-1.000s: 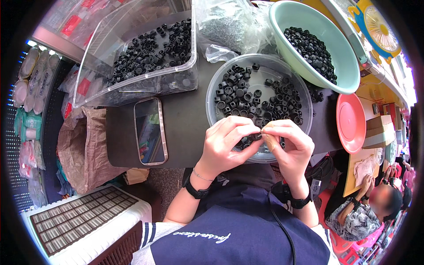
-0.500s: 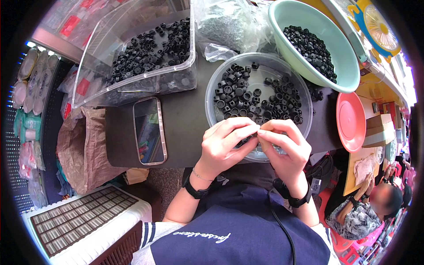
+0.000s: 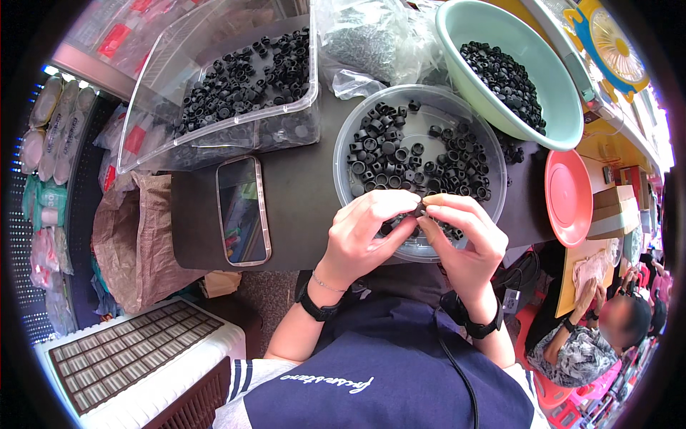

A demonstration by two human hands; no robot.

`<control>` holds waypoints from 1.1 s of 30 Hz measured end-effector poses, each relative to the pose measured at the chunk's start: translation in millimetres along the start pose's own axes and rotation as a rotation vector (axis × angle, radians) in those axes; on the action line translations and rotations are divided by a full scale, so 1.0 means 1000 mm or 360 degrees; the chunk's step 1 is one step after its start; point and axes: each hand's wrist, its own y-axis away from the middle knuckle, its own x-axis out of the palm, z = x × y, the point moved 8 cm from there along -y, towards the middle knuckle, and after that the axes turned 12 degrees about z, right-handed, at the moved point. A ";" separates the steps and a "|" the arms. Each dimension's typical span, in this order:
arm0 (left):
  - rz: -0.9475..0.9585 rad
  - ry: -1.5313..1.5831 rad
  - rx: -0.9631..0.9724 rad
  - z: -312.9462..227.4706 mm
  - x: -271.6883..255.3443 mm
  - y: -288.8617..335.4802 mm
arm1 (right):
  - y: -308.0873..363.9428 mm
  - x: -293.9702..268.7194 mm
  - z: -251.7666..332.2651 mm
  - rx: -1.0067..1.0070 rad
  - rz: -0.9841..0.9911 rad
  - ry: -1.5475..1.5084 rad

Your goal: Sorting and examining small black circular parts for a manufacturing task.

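Over the near edge of a round clear tub (image 3: 341, 146), my two hands meet fingertip to fingertip. A small black plastic cap (image 3: 420, 208) is pinched between them, mostly covered by the fingers. My left hand (image 3: 368, 227) grips it from the left with thumb and forefinger. From the other side, my right hand (image 3: 468, 232) closes its thumb and fingertips on the same piece. Below and beyond them, many loose black caps (image 3: 389, 148) lie in the tub in two loose heaps.
A clear bin (image 3: 214, 154) of black parts stands at the left, with a phone (image 3: 241, 211) before it. A green basin (image 3: 564, 107), a red plate (image 3: 569, 196) and a plastic bag (image 3: 371, 43) surround the tub. Another person (image 3: 579, 350) sits at the right.
My fingertips have shifted slightly apart, so more of the black cap shows between them. Both hands stay over the tub's near edge.
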 end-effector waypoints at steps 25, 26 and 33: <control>0.0028 -0.0112 -0.0038 -0.002 0.001 0.000 | 0.000 0.004 -0.013 0.0129 -0.0046 -0.0276; 0.0032 -0.0106 -0.0047 -0.001 0.002 0.000 | 0.000 0.004 -0.013 0.0130 -0.0046 -0.0276; 0.0024 -0.0057 -0.0115 -0.002 0.000 -0.001 | 0.006 0.001 -0.023 0.0205 -0.0064 -0.0562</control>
